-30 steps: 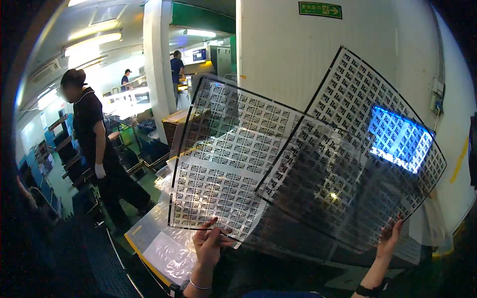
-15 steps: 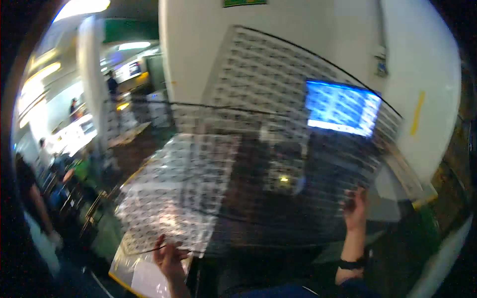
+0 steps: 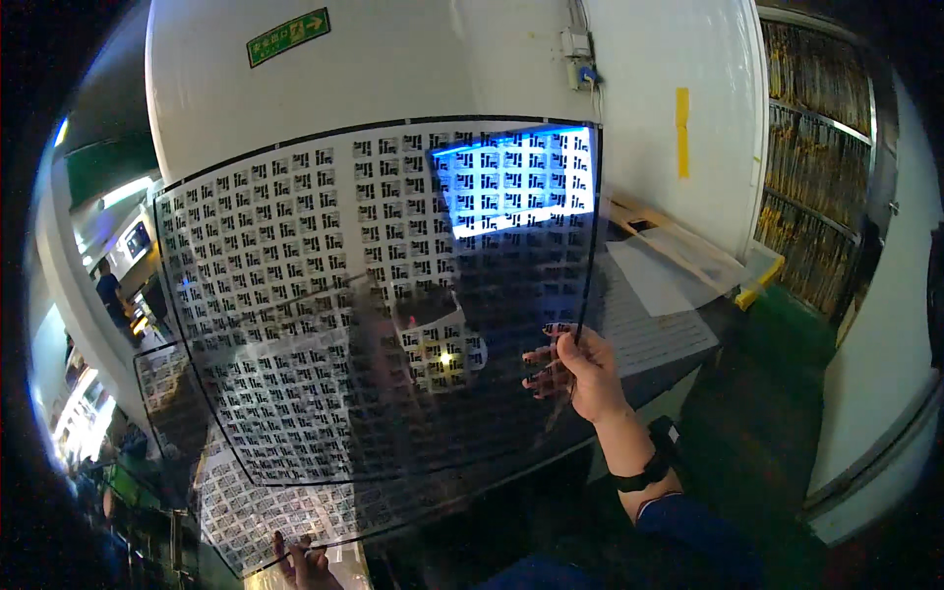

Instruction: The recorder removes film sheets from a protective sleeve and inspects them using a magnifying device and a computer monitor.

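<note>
A large see-through film sheet point(image 3: 285, 246), printed with rows of small black patterns and edged in black, is raised in front of me. My right hand point(image 3: 587, 372) pinches its right edge, thumb on the near side and fingers showing through from behind. Behind and below it lies a second printed film layer point(image 3: 221, 497); I cannot tell whether it is a separate sheet. My left hand point(image 3: 307, 568), partly cut off at the lower edge, is closed on that layer's lower edge. Through the raised film show a lit blue-white screen point(image 3: 516, 182) and a small yellow light.
A dark table point(image 3: 669, 339) carries white sheets point(image 3: 664, 275) and a flat brown board point(image 3: 678, 236) at its right. A white wall holds a green sign point(image 3: 288, 37) and a plugged socket point(image 3: 580, 59). At far right stands a rack point(image 3: 816, 128). A person point(image 3: 110, 293) stands far left.
My view has swung to the right. The film now faces me more squarely, its pattern sharp instead of blurred. My right hand now grips the film's right edge, and the left hand sits lower in view.
</note>
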{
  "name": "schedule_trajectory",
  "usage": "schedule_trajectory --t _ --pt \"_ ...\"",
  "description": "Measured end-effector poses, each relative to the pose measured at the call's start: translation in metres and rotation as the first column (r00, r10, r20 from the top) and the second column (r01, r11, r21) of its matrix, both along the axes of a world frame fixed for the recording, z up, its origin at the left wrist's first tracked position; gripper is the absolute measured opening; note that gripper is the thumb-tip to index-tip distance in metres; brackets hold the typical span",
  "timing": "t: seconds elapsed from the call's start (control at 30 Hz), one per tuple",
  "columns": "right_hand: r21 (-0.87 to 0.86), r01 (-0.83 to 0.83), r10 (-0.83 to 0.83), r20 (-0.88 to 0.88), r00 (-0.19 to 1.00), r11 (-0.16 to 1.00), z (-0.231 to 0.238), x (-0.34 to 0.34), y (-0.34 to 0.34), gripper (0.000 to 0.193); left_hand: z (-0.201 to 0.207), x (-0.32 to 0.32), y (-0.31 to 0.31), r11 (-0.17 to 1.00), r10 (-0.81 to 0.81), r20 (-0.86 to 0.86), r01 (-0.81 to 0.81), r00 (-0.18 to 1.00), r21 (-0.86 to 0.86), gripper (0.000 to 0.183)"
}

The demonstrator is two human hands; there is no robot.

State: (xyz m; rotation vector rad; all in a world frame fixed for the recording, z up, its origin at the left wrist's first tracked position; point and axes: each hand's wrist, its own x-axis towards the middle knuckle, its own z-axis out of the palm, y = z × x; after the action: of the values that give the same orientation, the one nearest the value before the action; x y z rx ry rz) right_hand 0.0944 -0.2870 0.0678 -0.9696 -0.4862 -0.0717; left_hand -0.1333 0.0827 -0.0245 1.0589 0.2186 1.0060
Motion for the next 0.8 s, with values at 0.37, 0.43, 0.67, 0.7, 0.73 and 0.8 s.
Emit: schedule_trajectory --t 0.37,0.43,0.67,0.7,0.73,0.8 --pt "-0.286 -0.291 0.172 -0.379 0.909 0.913 -0.025 0.019 0.002 0.027 -0.001 0.002 -0.080 0.978 -0.030 -0.476 -0.073 0.879 -0.197 0.038" --pt "-0.315 -0.403 0.233 -0.460 0.857 0.859 -0.051 0.016 0.009 0.029 -0.018 0.001 -0.084 0.964 -0.075 -0.471 -0.057 0.879 -0.260 0.033" --pt "-0.368 -0.562 0.277 -0.595 0.754 0.741 -0.082 -0.012 0.034 0.036 -0.033 -0.039 -0.093 0.915 0.016 -0.253 -0.117 0.967 -0.387 0.036" --pt "-0.417 -0.559 0.274 -0.569 0.776 0.717 -0.083 -0.010 0.028 0.038 -0.032 -0.029 -0.091 0.888 -0.016 -0.274 -0.112 0.962 -0.446 0.033" --pt "-0.468 -0.532 0.245 -0.544 0.803 0.705 -0.084 -0.010 0.024 0.040 -0.033 -0.022 -0.085 0.856 -0.079 -0.293 -0.086 0.953 -0.510 0.031" --pt "-0.589 -0.487 0.183 -0.499 0.847 0.644 -0.081 -0.015 0.025 0.041 -0.034 -0.021 -0.076 0.906 -0.021 -0.446 -0.171 0.895 -0.387 0.028"
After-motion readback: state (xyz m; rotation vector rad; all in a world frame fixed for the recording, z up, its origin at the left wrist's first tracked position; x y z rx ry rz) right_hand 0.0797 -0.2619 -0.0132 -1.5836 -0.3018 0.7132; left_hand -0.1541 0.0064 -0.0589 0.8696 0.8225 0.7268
